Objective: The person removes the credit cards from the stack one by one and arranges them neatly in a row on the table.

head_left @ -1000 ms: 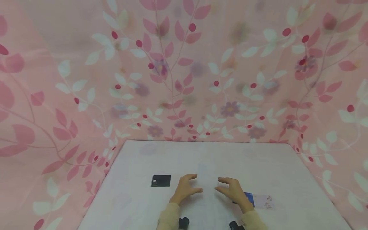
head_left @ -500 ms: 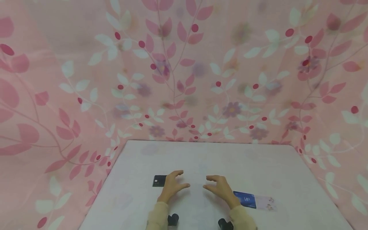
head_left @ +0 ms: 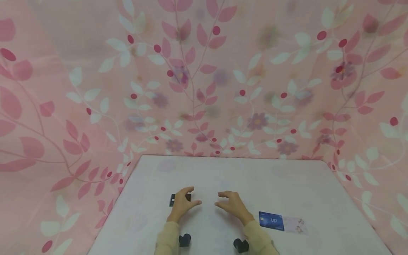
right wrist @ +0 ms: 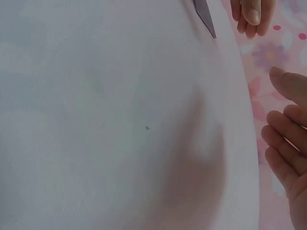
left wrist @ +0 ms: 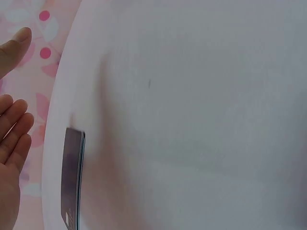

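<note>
My left hand hovers over the black card on the white table, fingers and thumb spread apart with nothing between them. It hides the card's middle in the head view. From the left wrist, the dark card shows a layered edge and a small chip near its lower end. Facing it, my right hand is held over the table with thumb and fingers apart, also holding nothing. In the right wrist view its fingers are relaxed, and a corner of the dark card shows at the top.
A blue card marked VIP lies right of my right hand, beside a pale card with a flower print. Black wrist mounts sit by both sleeves. Pink floral fabric encloses the white table at back and sides.
Both hands have shifted left together across the table. The left hand now overlaps the black card, and the blue VIP card has come out from behind the right arm. The cards stay put.
</note>
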`<state>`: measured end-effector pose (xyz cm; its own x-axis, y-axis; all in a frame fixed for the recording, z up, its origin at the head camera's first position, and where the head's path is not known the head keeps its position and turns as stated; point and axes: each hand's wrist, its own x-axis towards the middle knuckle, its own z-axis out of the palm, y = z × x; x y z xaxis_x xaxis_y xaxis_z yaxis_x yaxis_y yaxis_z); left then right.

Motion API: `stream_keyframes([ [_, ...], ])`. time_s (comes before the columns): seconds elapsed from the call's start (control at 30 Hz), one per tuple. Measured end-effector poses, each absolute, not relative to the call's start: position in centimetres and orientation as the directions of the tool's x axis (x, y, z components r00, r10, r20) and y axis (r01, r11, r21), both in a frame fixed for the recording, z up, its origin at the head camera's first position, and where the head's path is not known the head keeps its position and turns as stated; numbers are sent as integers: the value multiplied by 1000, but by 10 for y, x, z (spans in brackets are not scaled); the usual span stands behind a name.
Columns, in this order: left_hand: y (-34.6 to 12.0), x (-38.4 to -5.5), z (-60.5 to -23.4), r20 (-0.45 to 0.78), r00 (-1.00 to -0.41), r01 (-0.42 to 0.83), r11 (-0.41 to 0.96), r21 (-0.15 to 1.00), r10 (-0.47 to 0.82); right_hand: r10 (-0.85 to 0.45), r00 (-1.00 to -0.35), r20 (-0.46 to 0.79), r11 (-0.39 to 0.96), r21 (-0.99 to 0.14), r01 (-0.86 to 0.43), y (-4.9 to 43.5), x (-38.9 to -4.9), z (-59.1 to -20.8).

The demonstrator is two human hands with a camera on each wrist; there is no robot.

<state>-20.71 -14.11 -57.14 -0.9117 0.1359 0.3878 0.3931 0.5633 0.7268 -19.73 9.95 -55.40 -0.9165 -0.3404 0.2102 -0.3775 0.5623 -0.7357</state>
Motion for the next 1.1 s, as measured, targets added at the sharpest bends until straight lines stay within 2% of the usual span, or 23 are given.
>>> stream_keyframes([
  [0.07, -146, -208, -573, 396, -910, 391, 570, 723, 121, -351, -897, 270, 524, -737, -427, 95, -199, -558],
  [0.2, -158, -208, -578, 418, -905, 380, 592, 710, 80, -378, -812, 445, 463, -668, -582, 87, -206, -571],
  [0.3, -167, -209, -582, 425, -903, 369, 604, 706, 54, -373, -795, 478, 465, -646, -606, 80, -210, -578],
  [0.5, -180, -210, -583, 341, -940, 285, 588, 757, 17, -356, -849, 390, 534, -661, -527, 63, -217, -580],
  [0.83, -194, -212, -583, 177, -983, 118, 595, 795, -41, -396, -865, 310, 548, -676, -493, 42, -227, -577],
  [1.1, -204, -209, -584, 150, -988, 100, 625, 775, -28, -387, -897, 213, 581, -699, -417, 31, -225, -579],
])
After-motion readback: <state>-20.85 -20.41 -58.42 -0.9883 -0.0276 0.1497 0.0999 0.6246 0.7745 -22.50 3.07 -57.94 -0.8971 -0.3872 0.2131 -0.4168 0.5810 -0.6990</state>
